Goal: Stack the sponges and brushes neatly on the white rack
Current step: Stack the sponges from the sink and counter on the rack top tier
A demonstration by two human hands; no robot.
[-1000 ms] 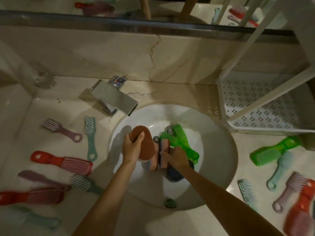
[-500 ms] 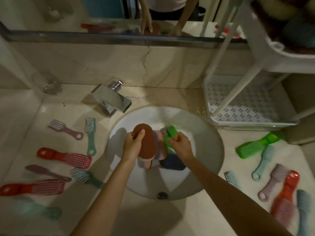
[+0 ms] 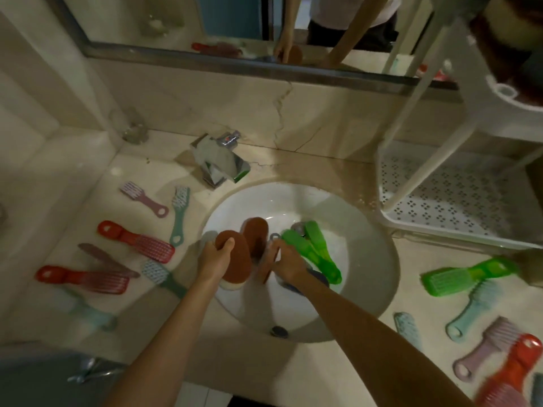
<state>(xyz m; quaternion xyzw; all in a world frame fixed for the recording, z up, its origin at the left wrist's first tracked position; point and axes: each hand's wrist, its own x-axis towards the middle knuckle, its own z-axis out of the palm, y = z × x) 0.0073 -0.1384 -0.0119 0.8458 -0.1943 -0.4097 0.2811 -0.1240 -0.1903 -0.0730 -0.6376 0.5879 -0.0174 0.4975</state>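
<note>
Both hands are down in the white sink (image 3: 367, 277). My left hand (image 3: 214, 261) grips an oval brown sponge (image 3: 236, 261) standing on edge. A second brown sponge (image 3: 256, 236) stands just behind it. My right hand (image 3: 286, 264) closes on a thin sponge (image 3: 271, 267) among a dark blue one (image 3: 296, 284); which it holds is hard to tell. Two green brushes (image 3: 316, 254) lie in the sink to the right of my hand. The white rack (image 3: 458, 230) stands at the right, its perforated lower shelf bare; its upper shelf (image 3: 499, 92) carries dark sponges.
Red, mauve and teal brushes (image 3: 138, 240) lie on the counter left of the sink. More brushes, green (image 3: 467, 274), teal, mauve and red, lie on the right. A chrome tap (image 3: 219, 163) stands behind the sink, below a mirror (image 3: 235, 24).
My right hand has let go of the green brush, which lies in the sink again, and now closes on a thin sponge. A second brown sponge shows behind the left one.
</note>
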